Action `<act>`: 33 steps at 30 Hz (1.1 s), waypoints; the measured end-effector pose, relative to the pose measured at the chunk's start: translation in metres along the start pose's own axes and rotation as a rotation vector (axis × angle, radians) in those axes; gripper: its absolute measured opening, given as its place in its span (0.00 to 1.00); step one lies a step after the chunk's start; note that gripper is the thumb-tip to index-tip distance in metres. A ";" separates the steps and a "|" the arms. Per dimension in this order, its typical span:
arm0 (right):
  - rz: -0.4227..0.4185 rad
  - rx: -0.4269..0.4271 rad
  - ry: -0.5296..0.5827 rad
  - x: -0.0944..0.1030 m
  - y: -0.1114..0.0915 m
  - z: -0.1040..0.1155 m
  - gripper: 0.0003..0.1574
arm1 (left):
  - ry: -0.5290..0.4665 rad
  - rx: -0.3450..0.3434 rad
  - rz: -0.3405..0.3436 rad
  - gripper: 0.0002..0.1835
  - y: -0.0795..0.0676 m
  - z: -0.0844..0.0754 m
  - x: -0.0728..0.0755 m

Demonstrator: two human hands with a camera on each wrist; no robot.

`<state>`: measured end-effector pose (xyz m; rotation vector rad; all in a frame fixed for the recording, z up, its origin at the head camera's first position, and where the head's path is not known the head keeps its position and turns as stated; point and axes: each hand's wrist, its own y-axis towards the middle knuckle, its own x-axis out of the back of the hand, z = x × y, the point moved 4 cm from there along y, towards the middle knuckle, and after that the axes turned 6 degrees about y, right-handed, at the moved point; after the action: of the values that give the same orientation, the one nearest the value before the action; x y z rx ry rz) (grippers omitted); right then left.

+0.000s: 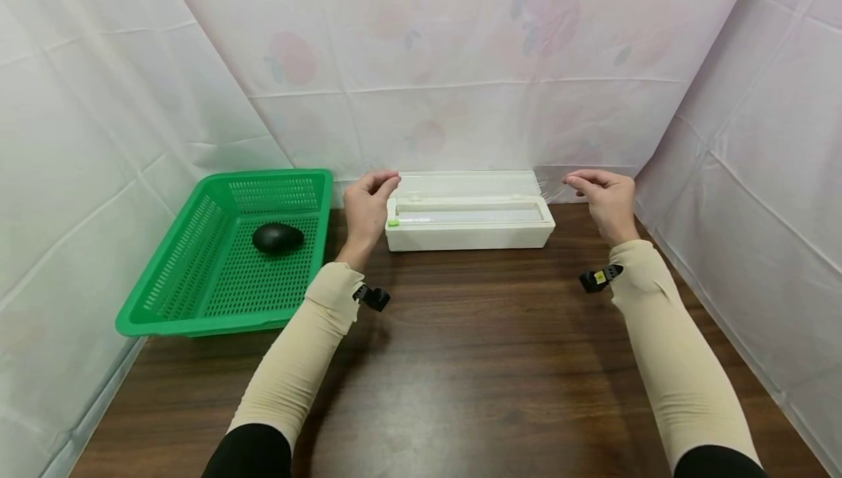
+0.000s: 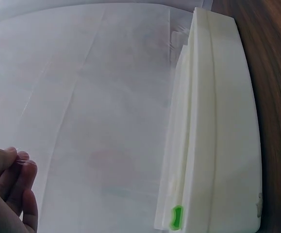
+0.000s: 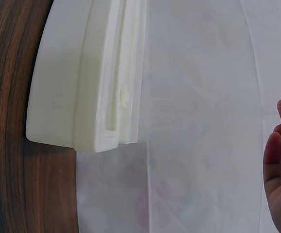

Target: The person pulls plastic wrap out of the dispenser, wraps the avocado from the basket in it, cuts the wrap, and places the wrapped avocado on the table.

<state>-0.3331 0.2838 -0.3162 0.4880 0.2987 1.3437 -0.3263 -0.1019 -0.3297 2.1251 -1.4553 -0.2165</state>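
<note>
A cream-white cling film dispenser box (image 1: pixel 470 235) stands at the back of the table with its lid (image 1: pixel 468 183) raised behind it. A small green slide cutter (image 2: pixel 177 217) sits at its left end. My left hand (image 1: pixel 368 207) is raised by the box's left end, pinching thin clear film between thumb and fingertips. Beyond the right end, my right hand (image 1: pixel 608 204) pinches the film's other side, where wrinkled clear cling film (image 1: pixel 547 189) shows faintly. Most of the film is hard to see against the pale curtain.
To the left a green plastic basket (image 1: pixel 226 324) stands on the brown wooden table (image 1: pixel 473 361), with a dark, glossy oval object (image 1: pixel 278 237) inside. Pale curtains (image 1: pixel 427 61) with a faint fruit print enclose the back and both sides.
</note>
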 end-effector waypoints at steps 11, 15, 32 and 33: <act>-0.008 0.028 0.007 0.001 -0.004 0.013 0.18 | -0.041 -0.023 -0.012 0.10 -0.002 -0.007 0.002; -0.008 0.039 0.005 0.002 -0.005 0.016 0.17 | -0.056 -0.022 -0.020 0.10 -0.001 -0.008 0.003; -0.032 0.076 0.085 0.004 -0.005 0.028 0.07 | -0.042 -0.032 0.000 0.09 -0.012 -0.054 0.017; -0.031 0.080 0.078 0.004 -0.005 0.029 0.08 | -0.044 -0.036 0.001 0.09 -0.012 -0.054 0.017</act>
<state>-0.3144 0.2818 -0.2929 0.4962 0.4241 1.3264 -0.2864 -0.0955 -0.2875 2.1025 -1.4666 -0.2887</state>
